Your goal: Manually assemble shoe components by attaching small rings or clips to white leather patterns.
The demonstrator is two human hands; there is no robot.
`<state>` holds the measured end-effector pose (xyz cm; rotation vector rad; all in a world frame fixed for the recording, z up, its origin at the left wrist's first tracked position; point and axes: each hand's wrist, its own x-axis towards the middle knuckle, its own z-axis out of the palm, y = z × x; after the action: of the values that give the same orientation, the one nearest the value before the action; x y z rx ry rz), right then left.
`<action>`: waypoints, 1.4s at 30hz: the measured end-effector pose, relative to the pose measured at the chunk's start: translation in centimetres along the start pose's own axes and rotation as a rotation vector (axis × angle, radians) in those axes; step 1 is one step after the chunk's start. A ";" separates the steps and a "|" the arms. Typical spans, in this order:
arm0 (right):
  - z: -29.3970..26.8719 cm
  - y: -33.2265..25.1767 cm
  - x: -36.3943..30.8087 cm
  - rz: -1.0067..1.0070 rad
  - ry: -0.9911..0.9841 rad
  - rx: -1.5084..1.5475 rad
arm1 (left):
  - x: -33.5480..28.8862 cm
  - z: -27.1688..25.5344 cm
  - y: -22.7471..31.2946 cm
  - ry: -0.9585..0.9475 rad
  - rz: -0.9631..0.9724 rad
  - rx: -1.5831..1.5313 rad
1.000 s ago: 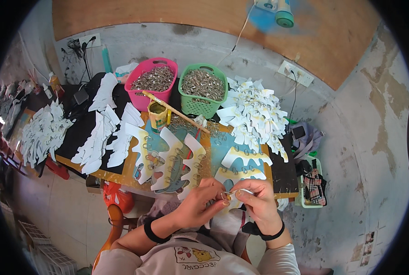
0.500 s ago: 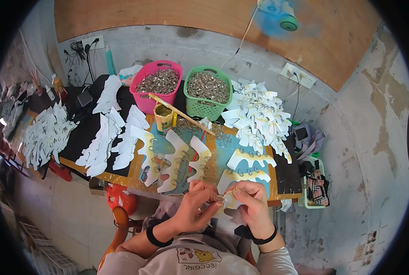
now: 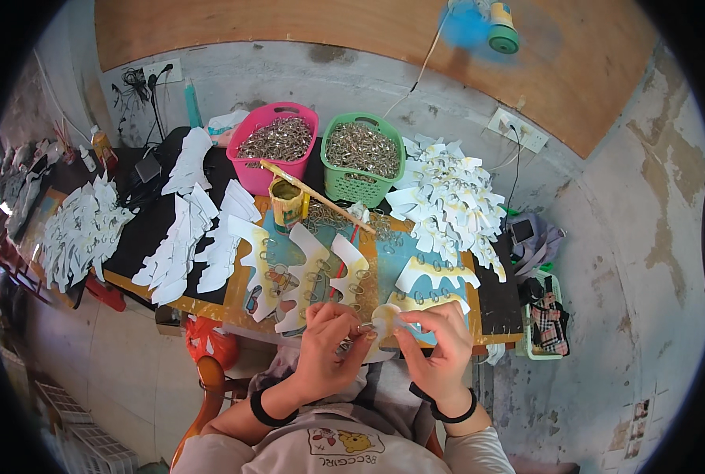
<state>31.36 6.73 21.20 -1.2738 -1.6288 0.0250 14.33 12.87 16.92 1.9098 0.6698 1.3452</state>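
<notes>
Just in front of the table's near edge, both my hands come together around a white cut piece with yellowish glue marks (image 3: 385, 315). My right hand (image 3: 441, 341) pinches that piece between thumb and fingers. At its other side my left hand (image 3: 332, 345) is closed, with a small shiny metal ring (image 3: 366, 325) at its fingertips, touching or close to the piece. More metal shows inside the left palm. Beyond the hands lie scalloped white pieces with metal rings along one edge, such as this one (image 3: 304, 272) and another at the right (image 3: 437, 276).
Behind stand a pink basket (image 3: 246, 175) and a green basket (image 3: 354, 189), both full of metal rings. A glue-smeared tin (image 3: 288, 207) has a stick (image 3: 321, 197) across it. Stacks of white pieces (image 3: 177, 253) lie left, with a heap (image 3: 447, 197) at right.
My hands have drawn slightly apart and the white piece between them has turned upward. My right fingers have opened out somewhat but still pinch it.
</notes>
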 end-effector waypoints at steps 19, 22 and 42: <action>1.6 -0.1 0.5 0.102 -0.146 0.107 | -0.3 0.3 -0.5 0.062 0.039 0.095; 1.9 0.2 0.6 0.136 -0.194 0.137 | -0.2 0.4 -0.6 0.104 -0.018 -0.005; 2.9 -0.1 3.3 0.086 0.071 -0.137 | -0.6 0.4 -2.4 0.028 -0.129 -0.182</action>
<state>29.55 10.61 22.06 -1.4327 -1.5360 -0.0789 14.47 13.84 14.62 1.6783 0.6496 1.3079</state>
